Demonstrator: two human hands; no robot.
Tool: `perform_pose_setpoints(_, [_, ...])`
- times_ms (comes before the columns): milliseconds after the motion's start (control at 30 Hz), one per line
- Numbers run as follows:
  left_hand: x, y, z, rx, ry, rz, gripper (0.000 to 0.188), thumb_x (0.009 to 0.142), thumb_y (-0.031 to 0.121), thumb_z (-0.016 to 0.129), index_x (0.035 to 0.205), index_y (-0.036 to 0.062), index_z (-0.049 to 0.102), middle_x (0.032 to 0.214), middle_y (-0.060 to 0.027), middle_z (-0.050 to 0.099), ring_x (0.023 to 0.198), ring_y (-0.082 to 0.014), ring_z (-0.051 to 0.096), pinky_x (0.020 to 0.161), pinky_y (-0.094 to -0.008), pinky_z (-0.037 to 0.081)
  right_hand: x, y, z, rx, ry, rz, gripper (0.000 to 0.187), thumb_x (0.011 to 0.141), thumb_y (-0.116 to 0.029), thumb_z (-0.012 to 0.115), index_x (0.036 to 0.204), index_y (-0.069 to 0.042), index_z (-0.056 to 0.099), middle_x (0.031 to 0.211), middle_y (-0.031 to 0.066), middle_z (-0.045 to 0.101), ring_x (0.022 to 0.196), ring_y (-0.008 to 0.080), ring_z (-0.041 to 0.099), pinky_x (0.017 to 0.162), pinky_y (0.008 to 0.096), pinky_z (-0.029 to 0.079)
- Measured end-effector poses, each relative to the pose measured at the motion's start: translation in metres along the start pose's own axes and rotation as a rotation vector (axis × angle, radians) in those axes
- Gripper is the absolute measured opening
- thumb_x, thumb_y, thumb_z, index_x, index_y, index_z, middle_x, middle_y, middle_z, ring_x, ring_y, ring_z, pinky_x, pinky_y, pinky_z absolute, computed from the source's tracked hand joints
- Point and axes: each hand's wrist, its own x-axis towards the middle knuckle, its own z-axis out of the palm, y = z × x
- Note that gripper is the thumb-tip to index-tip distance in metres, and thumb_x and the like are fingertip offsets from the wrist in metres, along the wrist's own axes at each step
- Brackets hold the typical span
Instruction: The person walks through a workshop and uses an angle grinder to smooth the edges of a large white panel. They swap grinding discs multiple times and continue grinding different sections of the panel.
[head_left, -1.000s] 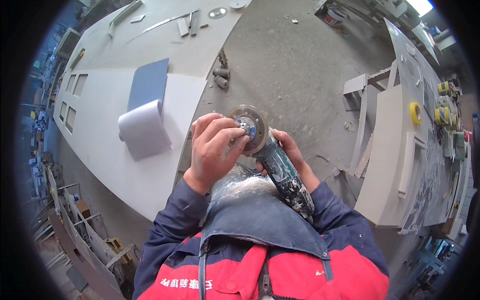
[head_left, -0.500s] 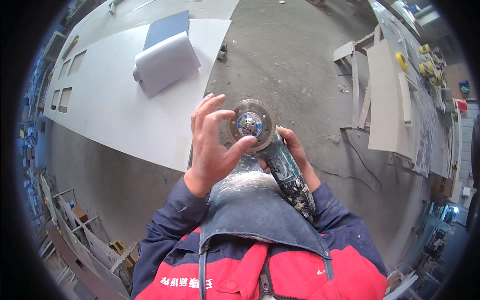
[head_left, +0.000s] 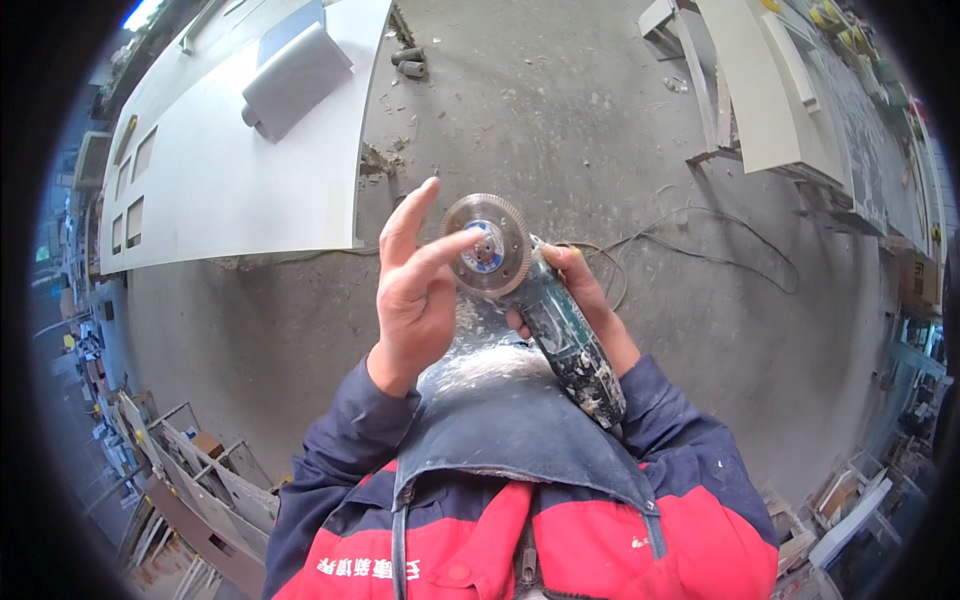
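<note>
My right hand point(head_left: 592, 305) is wrapped round the body of a green-and-black angle grinder point(head_left: 572, 345), its casing smeared with pale dust. A round cutting disc point(head_left: 512, 252) faces up at the grinder's head, with a blue label round the centre nut. Over the disc's left side, my left hand point(head_left: 418, 300) has its fingers apart and holds nothing. One of its fingers reaches across to the nut at the disc's centre; whether it touches I cannot tell. Another finger points up and away. Below the grinder hangs my dusty dark apron point(head_left: 520, 430).
At the left lies a large white panel point(head_left: 220, 190) with rectangular cut-outs and a partly rolled sheet point(head_left: 300, 80) on it. A cable point(head_left: 690, 260) loops over the floor. Boards point(head_left: 765, 110) stand on a support at the right. A rack of panels point(head_left: 225, 470) is at lower left.
My left hand's pinched curve round the disc has changed to a finger reaching over its centre. The view has shifted, so the white panel sits higher and further left and more cable shows.
</note>
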Motion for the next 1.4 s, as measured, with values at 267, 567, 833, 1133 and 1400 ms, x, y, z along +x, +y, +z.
perform_pose_setpoints(267, [-0.039,-0.005,-0.012,-0.082,0.019,-0.054,0.032,0.092,-0.003,0.067,0.122,0.0049,0.073,0.157,-0.0221,0.047,0.142,-0.0312,0.050,0.115,-0.0444,0.043,-0.006,0.040,-0.004,-0.024,0.037,0.046,0.051,0.103,-0.044,0.057,0.127,0.001,0.061,0.091,0.0200,0.075,0.073,0.0299,0.076,0.062,0.0394,0.065])
perform_pose_setpoints(567, [-0.052,-0.080,-0.004,-1.255,0.475,-1.136,0.036,0.111,0.036,0.051,0.092,0.0082,0.063,0.088,-0.0018,0.063,0.081,-0.0131,0.057,0.075,-0.0339,0.050,0.018,0.098,0.033,-0.377,0.240,-0.265,0.051,0.094,-0.024,0.072,0.136,0.001,0.057,0.100,0.0143,0.072,0.073,0.0219,0.073,0.066,0.0353,0.064])
perform_pose_setpoints(833, [-0.076,-0.120,-0.020,-0.592,0.085,-0.717,0.060,0.112,0.041,0.051,0.060,0.0114,0.051,0.057,0.0015,0.046,0.052,-0.0097,0.036,0.051,-0.0319,0.031,0.033,0.155,0.028,-0.240,0.352,-0.218,0.056,0.093,-0.024,0.070,0.140,0.000,0.052,0.104,0.0158,0.072,0.076,0.0240,0.075,0.066,0.0367,0.066])
perform_pose_setpoints(1133, [-0.053,-0.108,-0.041,-0.681,-0.002,-0.583,0.059,0.114,0.038,0.052,0.063,0.0087,0.047,0.062,0.0078,0.042,0.059,-0.0045,0.035,0.050,-0.0285,0.029,0.057,0.147,0.042,-0.196,0.159,-0.193,0.094,0.074,-0.037,0.084,0.152,-0.003,0.043,0.110,0.0147,0.069,0.072,0.0246,0.073,0.059,0.0357,0.062])
perform_pose_setpoints(1400, [-0.084,-0.091,-0.074,-0.605,-0.351,-0.475,0.079,0.098,0.036,0.075,0.156,0.0021,0.034,0.133,-0.0153,0.056,0.120,-0.0223,0.057,0.099,-0.0399,0.050,0.051,0.124,0.048,-0.281,0.294,-0.591,0.077,0.080,-0.046,0.075,0.140,-0.002,0.052,0.098,0.0157,0.070,0.071,0.0237,0.072,0.060,0.0342,0.061])
